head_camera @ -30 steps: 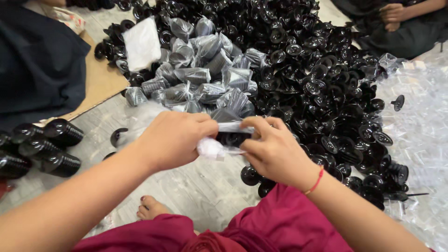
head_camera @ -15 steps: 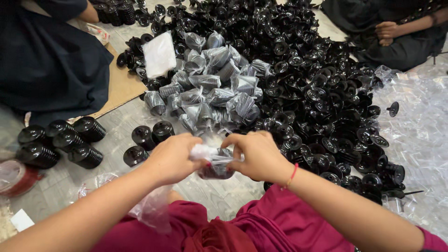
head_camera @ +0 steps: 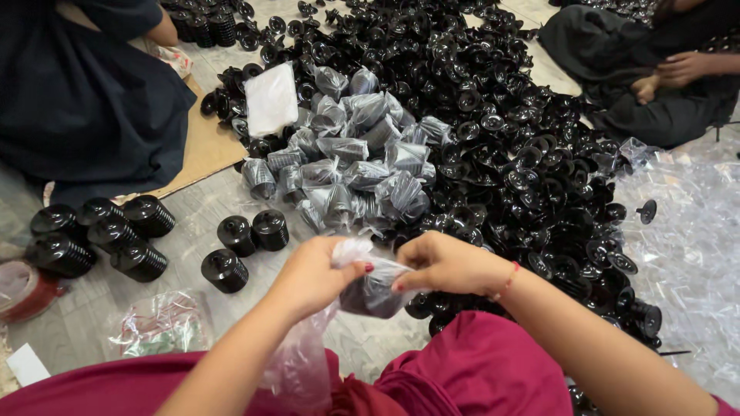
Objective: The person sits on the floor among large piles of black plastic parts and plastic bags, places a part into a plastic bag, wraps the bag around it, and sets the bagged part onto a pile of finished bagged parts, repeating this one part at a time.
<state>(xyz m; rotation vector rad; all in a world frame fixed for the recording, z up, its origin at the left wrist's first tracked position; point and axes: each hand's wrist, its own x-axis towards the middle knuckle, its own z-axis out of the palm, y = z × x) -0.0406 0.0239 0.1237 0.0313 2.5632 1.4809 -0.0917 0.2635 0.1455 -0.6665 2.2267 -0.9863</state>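
Observation:
My left hand (head_camera: 312, 276) and my right hand (head_camera: 445, 263) meet just above my lap, both pinching a small clear plastic bag (head_camera: 370, 286) that holds a black ribbed plastic part. The left hand grips the bunched top of the bag, and the right hand holds its other side. A loose tail of clear plastic (head_camera: 297, 362) hangs down under my left wrist. Just beyond my hands lies a heap of bagged black parts (head_camera: 351, 162). Behind and to the right of that spreads a big pile of loose black plastic parts (head_camera: 509, 146).
Stacked black ribbed parts (head_camera: 100, 235) and three single ones (head_camera: 243, 243) stand on the floor at left. A stack of white bags (head_camera: 270, 98) lies on the pile. Clear plastic sheets (head_camera: 686, 231) cover the right. Other people sit at top left (head_camera: 85, 92) and top right (head_camera: 640, 69).
The view has shifted, and my hands have drawn closer to my lap. The black part now sits inside the bag, and my fingers have closed on the bag's top.

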